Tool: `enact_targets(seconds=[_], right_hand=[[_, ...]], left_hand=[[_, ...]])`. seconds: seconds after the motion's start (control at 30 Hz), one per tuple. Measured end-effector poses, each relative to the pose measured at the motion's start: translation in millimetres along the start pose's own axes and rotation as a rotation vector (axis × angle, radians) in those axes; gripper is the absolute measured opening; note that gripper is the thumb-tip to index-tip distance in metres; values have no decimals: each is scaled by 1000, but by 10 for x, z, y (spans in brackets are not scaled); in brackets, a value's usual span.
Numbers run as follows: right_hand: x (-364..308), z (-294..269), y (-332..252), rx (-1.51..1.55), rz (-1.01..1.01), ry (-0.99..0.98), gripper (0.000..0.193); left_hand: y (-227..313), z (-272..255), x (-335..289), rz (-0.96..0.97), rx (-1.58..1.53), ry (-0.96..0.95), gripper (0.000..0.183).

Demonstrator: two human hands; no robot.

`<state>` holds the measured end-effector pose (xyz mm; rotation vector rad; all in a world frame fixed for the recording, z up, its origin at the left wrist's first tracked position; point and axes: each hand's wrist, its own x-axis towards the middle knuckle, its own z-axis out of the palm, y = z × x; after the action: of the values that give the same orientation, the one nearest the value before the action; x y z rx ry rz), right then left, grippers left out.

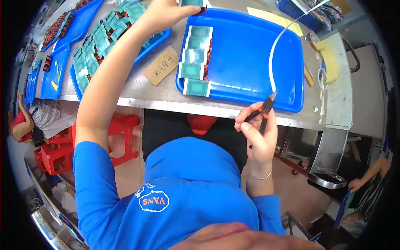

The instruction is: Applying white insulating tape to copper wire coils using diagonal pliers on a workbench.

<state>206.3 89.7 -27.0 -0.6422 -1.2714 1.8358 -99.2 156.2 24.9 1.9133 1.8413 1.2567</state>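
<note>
At the far edge of the blue tray [250, 25], my left hand [164, 14] is closed on a teal-and-white block with a copper coil [193, 3], partly cut off by the picture's edge. Several like blocks [195, 55] stand in a column along the tray's left side, the nearest one [197, 88] overlapping the front rim. My right hand [262, 139] grips black-and-orange cutting pliers [266, 109] over the table's front edge, tips pointing away from me. A curved white strip [271, 58] runs from the tips to the far right; whether the jaws hold it I cannot tell.
Left of the tray lies a brown cardboard piece [161, 66] with handwriting. Beyond it, another blue tray [143, 56] is heaped with teal blocks [109, 39]. Yellow foam [330, 60] is at the right. Red stools [121, 137] stand below; other people are at both sides.
</note>
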Motion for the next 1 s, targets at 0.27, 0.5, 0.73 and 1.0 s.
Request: enact_targets(seconds=[0.27, 0.5, 0.73, 1.0], right_hand=[[26, -63, -11, -51, 7, 66, 33], [67, -30, -2, -74, 15, 42, 34], [-20, -10, 23, -275, -48, -79, 41], [44, 235, 37, -874, -267, -412, 43]], left_hand=[[-547, 242, 193, -110, -126, -371, 43], [-497, 257, 182, -189, -167, -446, 35], [422, -54, -438, 5, -67, -97, 18], [888, 198, -1276, 141, -271, -318, 9]])
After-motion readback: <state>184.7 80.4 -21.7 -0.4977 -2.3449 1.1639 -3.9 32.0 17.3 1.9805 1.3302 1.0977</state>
